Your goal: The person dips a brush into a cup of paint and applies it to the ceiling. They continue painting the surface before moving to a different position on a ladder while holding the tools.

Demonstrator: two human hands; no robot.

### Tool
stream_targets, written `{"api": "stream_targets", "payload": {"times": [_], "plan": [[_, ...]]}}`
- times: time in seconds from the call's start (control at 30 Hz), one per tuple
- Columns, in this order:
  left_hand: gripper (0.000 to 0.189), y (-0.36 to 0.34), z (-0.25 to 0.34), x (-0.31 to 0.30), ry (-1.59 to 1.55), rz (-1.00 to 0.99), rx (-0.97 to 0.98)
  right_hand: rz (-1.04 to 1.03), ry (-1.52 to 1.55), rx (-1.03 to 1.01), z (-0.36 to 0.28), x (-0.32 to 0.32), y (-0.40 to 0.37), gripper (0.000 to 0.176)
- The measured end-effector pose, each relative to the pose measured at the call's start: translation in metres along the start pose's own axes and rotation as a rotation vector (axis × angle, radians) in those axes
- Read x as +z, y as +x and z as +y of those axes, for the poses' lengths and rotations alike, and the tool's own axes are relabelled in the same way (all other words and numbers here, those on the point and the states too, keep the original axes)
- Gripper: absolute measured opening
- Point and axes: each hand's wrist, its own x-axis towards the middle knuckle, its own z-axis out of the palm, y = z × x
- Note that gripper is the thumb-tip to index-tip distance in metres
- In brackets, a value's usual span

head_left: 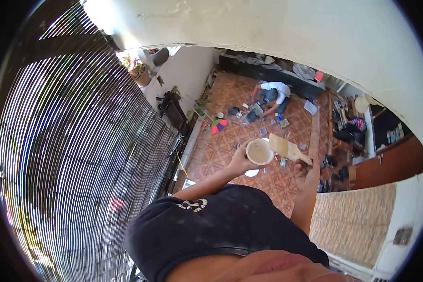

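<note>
My left hand (240,160) is wrapped around the side of a small round cup (260,152), whose pale, cream-coloured inside faces the camera. In my right hand (305,175) is the wooden handle of a wide paintbrush (285,148). The brush's pale bristle end points left and lies right at the cup's rim in this view. Part of my right hand's fingers is hidden behind the handle. Below both hands, well down, spreads the patterned tile floor (207,160).
Down on the floor a person (275,94) crouches among buckets and small containers. A slatted blind (80,155) fills the left side. Overhead runs a pale wall surface (277,23). A brown door (392,162) and several shoes are at the right. A potted plant (140,75) stands upper left.
</note>
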Motion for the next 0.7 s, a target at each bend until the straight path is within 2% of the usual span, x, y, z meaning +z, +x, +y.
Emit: {"api": "stream_targets", "payload": {"times": [0.07, 0.27, 0.37, 0.57, 0.63, 0.67, 0.7], "plan": [[0.09, 0.002, 0.005, 0.008, -0.01, -0.088, -0.011, -0.027, -0.024, 0.018, -0.004, -0.005, 0.004, 0.043], [0.09, -0.006, -0.01, 0.022, 0.053, -0.029, 0.046, -0.099, 0.006, -0.006, -0.012, -0.013, 0.002, 0.041], [0.091, -0.009, -0.012, 0.027, 0.088, 0.005, 0.066, -0.016, -0.039, -0.018, -0.014, -0.017, 0.009, 0.037], [0.093, -0.008, -0.001, 0.036, 0.098, 0.019, 0.082, 0.049, -0.154, -0.222, -0.041, 0.022, -0.016, 0.027], [0.094, -0.006, 0.007, 0.036, 0.12, 0.022, 0.098, -0.111, -0.302, -0.408, -0.053, 0.022, -0.017, 0.024], [0.095, -0.007, 0.009, 0.041, 0.134, 0.037, 0.129, -0.101, -0.319, -0.406, -0.061, 0.029, -0.028, 0.024], [0.096, -0.006, 0.013, 0.041, 0.153, 0.046, 0.163, -0.146, -0.348, -0.514, -0.064, 0.047, -0.038, 0.023]]}}
